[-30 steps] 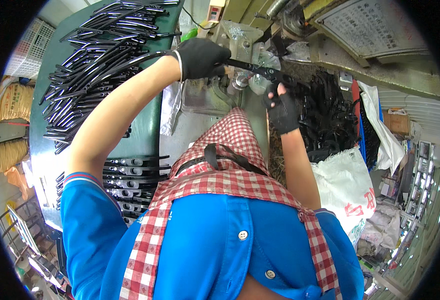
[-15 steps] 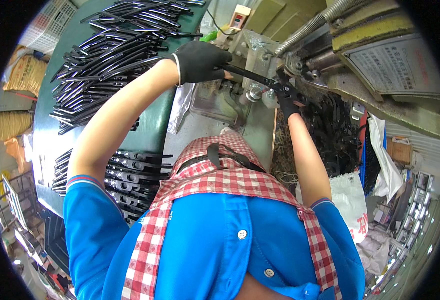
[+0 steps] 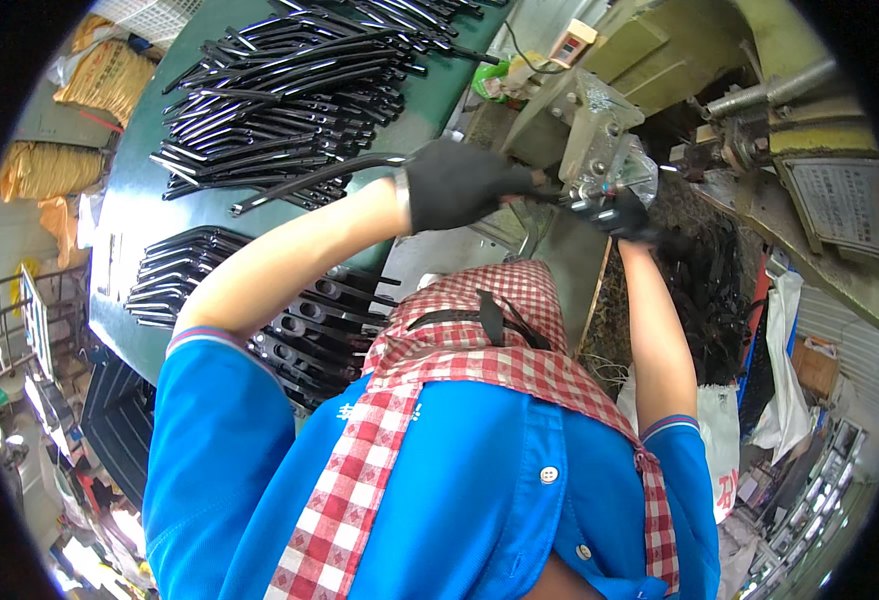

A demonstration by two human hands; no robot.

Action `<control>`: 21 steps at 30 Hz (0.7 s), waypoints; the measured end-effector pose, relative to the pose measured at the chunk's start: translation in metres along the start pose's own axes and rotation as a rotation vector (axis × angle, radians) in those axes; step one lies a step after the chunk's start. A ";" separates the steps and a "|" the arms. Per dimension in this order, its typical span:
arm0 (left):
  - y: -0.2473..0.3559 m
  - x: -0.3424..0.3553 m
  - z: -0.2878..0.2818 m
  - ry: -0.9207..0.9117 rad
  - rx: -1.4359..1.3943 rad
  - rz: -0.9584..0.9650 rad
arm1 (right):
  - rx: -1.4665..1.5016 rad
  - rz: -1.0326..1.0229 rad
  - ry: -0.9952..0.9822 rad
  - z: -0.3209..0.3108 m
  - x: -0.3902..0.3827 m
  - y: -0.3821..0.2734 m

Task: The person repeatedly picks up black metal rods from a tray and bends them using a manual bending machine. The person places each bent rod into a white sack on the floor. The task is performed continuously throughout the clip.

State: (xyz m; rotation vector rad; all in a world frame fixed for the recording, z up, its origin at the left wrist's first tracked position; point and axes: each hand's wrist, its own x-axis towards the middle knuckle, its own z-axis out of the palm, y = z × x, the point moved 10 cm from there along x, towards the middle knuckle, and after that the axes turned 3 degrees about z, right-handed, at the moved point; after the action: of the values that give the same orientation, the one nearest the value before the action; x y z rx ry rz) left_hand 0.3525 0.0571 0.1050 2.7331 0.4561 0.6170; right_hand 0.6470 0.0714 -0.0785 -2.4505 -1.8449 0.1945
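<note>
My left hand (image 3: 460, 187), in a black glove, is closed around a long black bent tube (image 3: 322, 178). One end of the tube sticks out to the left above the green table; the other reaches toward my right hand. My right hand (image 3: 622, 215), also black-gloved, has its fingers curled by the tube's right end, just before the machine's metal fixture (image 3: 592, 165). Blur and the dark glove hide what those fingers grip. A smeared dark piece (image 3: 672, 242) shows beside the right wrist.
Many black bent tubes (image 3: 290, 90) lie heaped on the green table (image 3: 145, 170). Nearer me are rows of black parts with round holes (image 3: 305, 325). A greenish machine (image 3: 670, 50) stands ahead right. Dark parts (image 3: 715, 290) are piled right of my right forearm.
The whole view has shifted. My left hand and the tube have come closer to my body, and the tube now lies more level. My right hand has moved in nearer to my left.
</note>
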 end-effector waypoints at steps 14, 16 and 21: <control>-0.131 -0.335 -0.034 -0.087 0.274 -1.115 | 0.312 0.091 0.097 0.001 -0.002 0.023; -0.136 -0.320 -0.037 -0.096 0.284 -1.170 | 0.553 0.060 0.143 0.020 0.006 0.057; -0.160 -0.323 -0.057 0.099 0.503 -0.983 | 1.778 0.212 -0.178 -0.070 -0.033 -0.018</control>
State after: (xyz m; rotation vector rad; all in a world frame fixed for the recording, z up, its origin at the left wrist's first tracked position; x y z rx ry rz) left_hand 0.0112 0.0958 -0.0196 2.4002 2.0107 0.3753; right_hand 0.6312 0.0463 -0.0048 -1.2114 -0.5906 1.3258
